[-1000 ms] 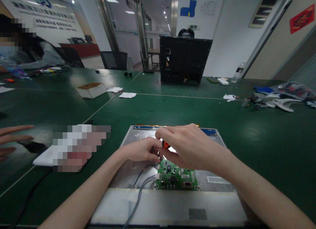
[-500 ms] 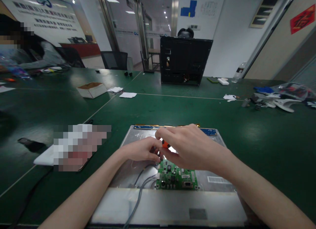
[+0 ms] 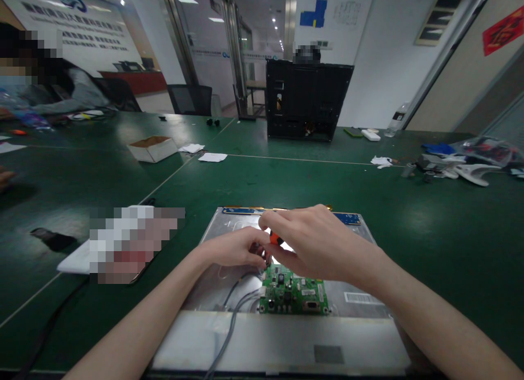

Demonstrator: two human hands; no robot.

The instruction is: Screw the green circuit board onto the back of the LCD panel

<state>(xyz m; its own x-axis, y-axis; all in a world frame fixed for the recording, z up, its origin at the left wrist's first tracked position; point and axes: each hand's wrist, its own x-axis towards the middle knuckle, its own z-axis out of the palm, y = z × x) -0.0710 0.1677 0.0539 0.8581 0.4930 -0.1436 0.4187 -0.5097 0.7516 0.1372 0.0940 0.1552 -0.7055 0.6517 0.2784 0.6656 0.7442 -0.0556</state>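
An LCD panel point(image 3: 356, 336) lies with its metal back up in front of me, and a green circuit board point(image 3: 295, 295) sits on its middle. My right hand point(image 3: 323, 246) is closed around a screwdriver, whose orange-and-black handle point(image 3: 275, 238) shows only in part between the fingers, above the board's upper left corner. Beside it, my left hand point(image 3: 243, 249) has its fingers pinched together at that same corner; what they hold is hidden. Grey cables point(image 3: 233, 322) run from the board's left side to the panel's near edge. A blue circuit strip point(image 3: 347, 219) lies along the far edge.
Left of the panel lie a blurred-out flat item point(image 3: 135, 243) and a black object point(image 3: 53, 239). Farther back are an open white box point(image 3: 152, 149), papers point(image 3: 213, 157) and an upright black casing point(image 3: 309, 99). Tools and plastic parts point(image 3: 450, 164) lie right. A person point(image 3: 61, 88) sits left.
My hands and the screwdriver hold nearly the same place. At the far left edge, part of another person's hand has come into view over the table.
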